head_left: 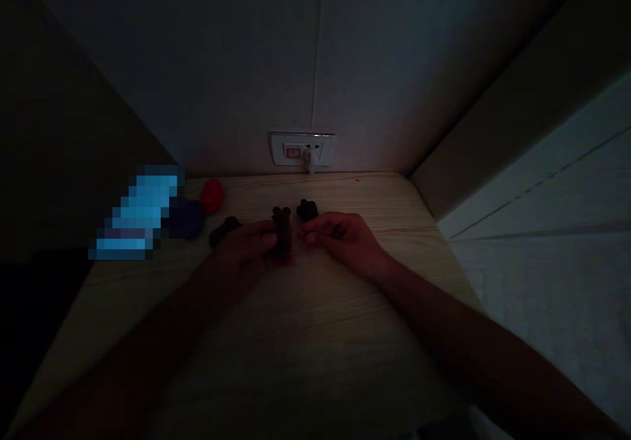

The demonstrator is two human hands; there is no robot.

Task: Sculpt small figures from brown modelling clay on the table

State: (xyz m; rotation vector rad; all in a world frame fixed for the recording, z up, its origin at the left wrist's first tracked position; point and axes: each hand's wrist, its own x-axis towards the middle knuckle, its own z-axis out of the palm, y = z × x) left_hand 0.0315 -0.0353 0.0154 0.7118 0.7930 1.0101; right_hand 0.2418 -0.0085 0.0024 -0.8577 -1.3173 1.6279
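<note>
The scene is very dark. In the head view my left hand (pixel 246 249) is closed around a small upright dark figure (pixel 282 233) with two round knobs on top. Just right of it, my right hand (pixel 345 236) has its fingertips pinched together near the figure. Something reddish shows at those fingertips, too dim to name. Behind the right hand sits a small black lump (pixel 307 210). A second dark lump (pixel 224 231) lies beside my left hand, partly covered by it.
Farther left on the wooden tabletop (pixel 315 348) are a purple-blue lump (pixel 187 220) and a red lump (pixel 212 195). A glowing, pixelated screen (pixel 140 213) stands at the left edge. A wall socket (pixel 302 149) with something plugged in is behind; a pale panel (pixel 532 164) rises right.
</note>
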